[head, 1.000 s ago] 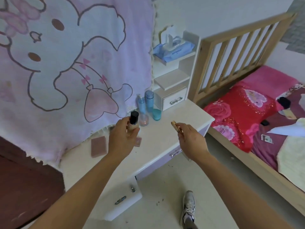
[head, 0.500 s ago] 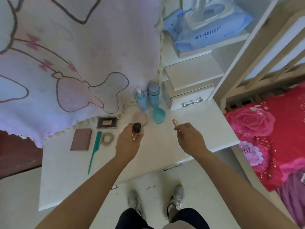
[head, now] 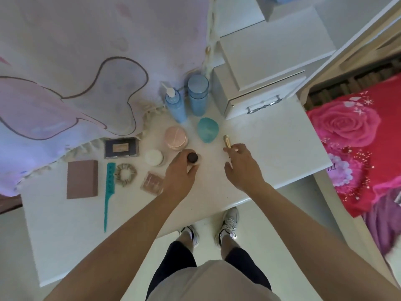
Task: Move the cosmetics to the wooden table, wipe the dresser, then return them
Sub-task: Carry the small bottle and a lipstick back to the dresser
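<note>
White dresser top (head: 271, 153), toward back edge: dark-capped bottle (head: 192, 157) gripped upright in left hand (head: 180, 178); gold tube (head: 227, 141) pinched by right hand (head: 243, 170), near teal jar (head: 207, 129).

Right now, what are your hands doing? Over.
Left hand grips dark-capped bottle. Right hand pinches gold tube. Both over the dresser; pink jar and teal cup close by.

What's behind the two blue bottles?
A pink cartoon cloth hangs right behind the pump bottle and the capped bottle, its fringe lying on the dresser. Whatever is behind the cloth is covered, so it can't be seen.
</note>
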Demonstrator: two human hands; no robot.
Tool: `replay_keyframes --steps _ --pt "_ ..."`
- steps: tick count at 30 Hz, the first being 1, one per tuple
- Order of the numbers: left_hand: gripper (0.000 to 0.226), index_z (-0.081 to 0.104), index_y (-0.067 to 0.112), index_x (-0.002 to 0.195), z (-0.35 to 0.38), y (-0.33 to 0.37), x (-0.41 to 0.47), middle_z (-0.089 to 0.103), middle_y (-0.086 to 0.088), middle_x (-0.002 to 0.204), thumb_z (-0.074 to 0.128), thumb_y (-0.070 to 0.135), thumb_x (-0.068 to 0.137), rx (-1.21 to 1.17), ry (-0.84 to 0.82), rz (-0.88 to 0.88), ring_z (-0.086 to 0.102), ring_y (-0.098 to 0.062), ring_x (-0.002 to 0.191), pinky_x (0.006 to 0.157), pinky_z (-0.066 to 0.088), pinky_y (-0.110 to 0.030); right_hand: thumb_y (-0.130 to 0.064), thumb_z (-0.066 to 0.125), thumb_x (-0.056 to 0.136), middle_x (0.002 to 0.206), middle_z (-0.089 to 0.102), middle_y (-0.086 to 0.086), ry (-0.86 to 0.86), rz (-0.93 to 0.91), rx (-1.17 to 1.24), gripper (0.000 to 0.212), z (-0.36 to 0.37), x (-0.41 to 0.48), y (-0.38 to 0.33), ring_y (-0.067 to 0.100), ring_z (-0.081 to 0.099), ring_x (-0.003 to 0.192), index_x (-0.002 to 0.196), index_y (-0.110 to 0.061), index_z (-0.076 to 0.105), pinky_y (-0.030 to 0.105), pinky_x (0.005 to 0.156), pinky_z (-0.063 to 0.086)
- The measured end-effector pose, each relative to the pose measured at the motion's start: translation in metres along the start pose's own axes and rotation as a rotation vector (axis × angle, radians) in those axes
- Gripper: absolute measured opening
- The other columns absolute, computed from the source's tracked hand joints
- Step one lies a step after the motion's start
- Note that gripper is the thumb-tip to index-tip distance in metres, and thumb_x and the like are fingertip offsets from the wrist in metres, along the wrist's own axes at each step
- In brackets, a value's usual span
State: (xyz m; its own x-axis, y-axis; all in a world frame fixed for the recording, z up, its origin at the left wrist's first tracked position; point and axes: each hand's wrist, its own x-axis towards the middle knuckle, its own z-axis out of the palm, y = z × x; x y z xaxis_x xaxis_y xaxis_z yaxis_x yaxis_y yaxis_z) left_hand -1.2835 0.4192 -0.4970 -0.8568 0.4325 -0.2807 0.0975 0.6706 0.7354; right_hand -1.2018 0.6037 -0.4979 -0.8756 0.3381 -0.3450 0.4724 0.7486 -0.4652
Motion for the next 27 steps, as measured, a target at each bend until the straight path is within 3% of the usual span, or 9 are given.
replay_keyframes --steps 3,7,9,13,15,19,23,27 --pt "0.029 0.058 0.018 0.115 0.0 -0.003 0.007 0.063 0.004 0.105 0.068 0.015 0.088 -0.021 -0.003 0.041 0.061 -0.019 0.094 0.087 0.051 -0.034 -0.014 0.056 0.09 0.15 0.03 0.012 -0.024 0.016 -0.01 0.06 0.006 0.01 -0.005 0.03 0.038 0.131 0.147 -0.016 0.038 0.045 0.095 0.049" --pt "0.031 0.059 0.02 0.117 -0.001 -0.004 0.015 0.06 0.009 0.102 0.068 0.012 0.088 -0.079 -0.01 0.018 0.061 -0.016 0.095 0.085 0.043 -0.018 -0.016 0.056 0.091 0.156 0.023 0.012 -0.076 0.022 -0.089 0.062 0.011 0.008 -0.006 0.032 0.029 0.137 0.149 -0.018 0.032 0.043 0.101 0.045" --pt "0.034 0.057 0.023 0.119 -0.002 -0.003 0.018 0.059 0.011 0.105 0.066 0.013 0.088 -0.057 -0.029 -0.001 0.061 -0.018 0.098 0.085 0.042 -0.02 -0.016 0.056 0.092 0.157 0.021 0.012 -0.101 0.013 -0.09 0.064 0.01 0.004 -0.006 0.032 0.028 0.139 0.15 -0.02 0.031 0.042 0.102 0.043" --pt "0.055 0.038 0.025 0.143 -0.013 -0.003 0.014 0.052 -0.001 0.137 0.06 0.022 0.092 0.117 -0.112 -0.009 0.049 -0.024 0.122 0.098 0.041 -0.035 -0.022 0.055 0.094 0.16 0.015 0.012 -0.151 -0.001 -0.112 0.062 0.0 0.0 -0.009 0.031 0.026 0.142 0.151 -0.023 0.03 0.043 0.104 0.041" --pt "0.058 0.032 0.024 0.147 -0.022 -0.001 0.002 0.048 -0.005 0.141 0.055 0.028 0.094 0.194 -0.101 -0.026 0.045 -0.025 0.125 0.098 0.04 -0.038 -0.024 0.054 0.095 0.16 0.017 0.014 -0.131 -0.013 -0.135 0.059 -0.008 -0.002 -0.011 0.032 0.027 0.142 0.15 -0.021 0.033 0.043 0.105 0.04" --pt "0.054 0.03 0.021 0.149 -0.042 0.002 -0.031 0.035 -0.006 0.153 0.043 0.038 0.099 0.411 0.0 -0.02 0.035 -0.026 0.137 0.106 0.037 -0.043 -0.022 0.056 0.095 0.153 0.032 0.022 0.002 -0.175 -0.144 0.051 -0.027 -0.005 -0.02 0.038 0.038 0.135 0.143 -0.009 0.045 0.049 0.1 0.045" --pt "0.053 0.03 0.02 0.15 -0.07 0.006 -0.064 0.02 -0.011 0.159 0.032 0.041 0.102 0.563 0.159 -0.089 0.019 -0.031 0.146 0.116 0.022 -0.049 -0.015 0.056 0.093 0.148 0.039 0.022 0.123 -0.378 -0.112 0.044 -0.04 0.009 -0.04 0.04 0.043 0.131 0.136 -0.007 0.052 0.049 0.101 0.044" --pt "0.061 0.033 0.015 0.15 -0.099 0.016 -0.126 0.022 -0.02 0.157 0.024 0.047 0.098 0.637 0.41 -0.272 0.018 -0.039 0.145 0.11 0.022 -0.061 -0.013 0.051 0.085 0.152 0.033 0.023 0.156 -0.531 -0.022 0.058 -0.044 0.013 -0.077 0.04 0.034 0.138 0.142 -0.006 0.044 0.051 0.11 0.035"
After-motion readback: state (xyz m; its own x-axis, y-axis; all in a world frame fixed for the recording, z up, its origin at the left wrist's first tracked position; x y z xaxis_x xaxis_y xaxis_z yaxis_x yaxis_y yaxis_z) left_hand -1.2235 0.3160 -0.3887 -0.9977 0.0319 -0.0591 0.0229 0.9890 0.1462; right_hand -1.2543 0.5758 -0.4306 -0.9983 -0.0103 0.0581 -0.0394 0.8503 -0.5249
